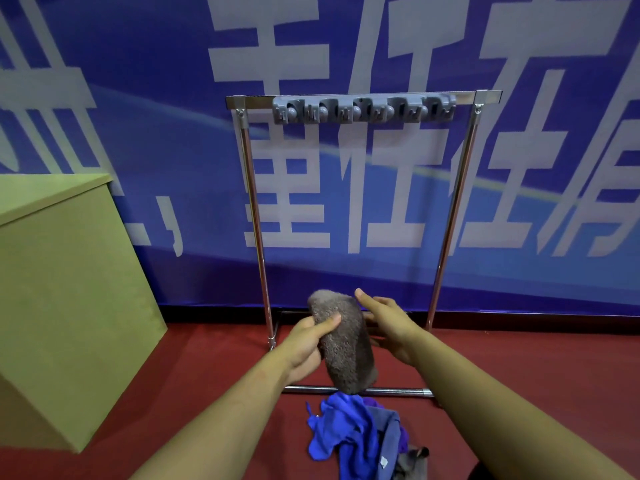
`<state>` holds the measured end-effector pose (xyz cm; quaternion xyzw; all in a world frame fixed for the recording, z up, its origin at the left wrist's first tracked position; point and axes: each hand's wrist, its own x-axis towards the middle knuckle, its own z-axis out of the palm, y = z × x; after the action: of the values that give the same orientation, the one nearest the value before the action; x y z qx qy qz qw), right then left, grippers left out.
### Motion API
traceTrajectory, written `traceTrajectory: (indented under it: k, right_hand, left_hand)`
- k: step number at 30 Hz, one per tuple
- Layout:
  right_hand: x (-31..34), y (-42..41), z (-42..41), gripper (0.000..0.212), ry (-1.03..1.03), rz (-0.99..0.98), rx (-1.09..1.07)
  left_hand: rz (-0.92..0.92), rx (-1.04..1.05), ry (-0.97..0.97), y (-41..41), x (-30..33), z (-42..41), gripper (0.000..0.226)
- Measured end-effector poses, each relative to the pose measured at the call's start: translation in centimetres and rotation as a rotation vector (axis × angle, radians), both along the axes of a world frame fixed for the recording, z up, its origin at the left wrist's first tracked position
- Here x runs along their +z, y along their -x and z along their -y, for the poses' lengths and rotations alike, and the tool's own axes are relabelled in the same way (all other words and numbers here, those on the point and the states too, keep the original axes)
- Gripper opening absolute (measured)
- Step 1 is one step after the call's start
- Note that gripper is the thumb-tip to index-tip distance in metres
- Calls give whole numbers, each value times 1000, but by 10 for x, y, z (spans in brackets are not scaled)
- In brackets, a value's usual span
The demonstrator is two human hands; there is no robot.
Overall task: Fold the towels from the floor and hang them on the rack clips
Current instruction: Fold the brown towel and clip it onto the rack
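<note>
A grey fluffy towel (pixel 341 344), folded into a thick bundle, hangs in front of me above the floor. My left hand (pixel 308 344) grips its left side with the thumb pressed across the top. My right hand (pixel 386 323) rests against its right side, fingers spread behind it. Beyond stands a metal rack (pixel 254 209) with a grey strip of clips (pixel 363 109) along its top bar; nothing hangs from them. A heap of towels (pixel 349 434), bright blue, grey-blue, purple and grey, lies on the red floor below my hands.
A tan box-like cabinet (pixel 65 289) stands at the left. A blue banner with white characters (pixel 346 168) covers the wall behind the rack. The rack's lower bar (pixel 391 390) runs across the floor just past the heap.
</note>
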<state>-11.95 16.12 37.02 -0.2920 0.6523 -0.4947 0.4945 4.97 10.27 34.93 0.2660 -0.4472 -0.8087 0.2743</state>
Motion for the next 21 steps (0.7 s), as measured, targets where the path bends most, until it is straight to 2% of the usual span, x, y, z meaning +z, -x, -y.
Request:
traceTrajectory:
  k: [3,6,10,14,16,18,20,21]
  right_hand:
    - [-1,-8,-5,101,29,-43,76]
    - [2,-15,-10,74,97,-89,102]
    - [8,-17,-15,62,218,-137,166]
    - [17,-19,-21,48,344,-311,166]
    - [20,-18,-23,40,381,-396,156]
    - [22,-16,-23,33,411,-447,121]
    - [24,-15,-23,29,448,-442,82]
    - [24,-14,-23,28,460,-410,64]
  left_hand:
    - [35,112,19,0,1,7,38]
    - [97,183,93,-2,4,11,36]
    - [163,222,105,-6,9,12,30]
    - [246,242,54,-7,10,16,19]
    - [302,258,49,-7,10,17,23]
    - [398,277,176,-8,8,19,19]
    - [489,322,403,-9,5,19,12]
    - [498,336,489,-10,2,21,21]
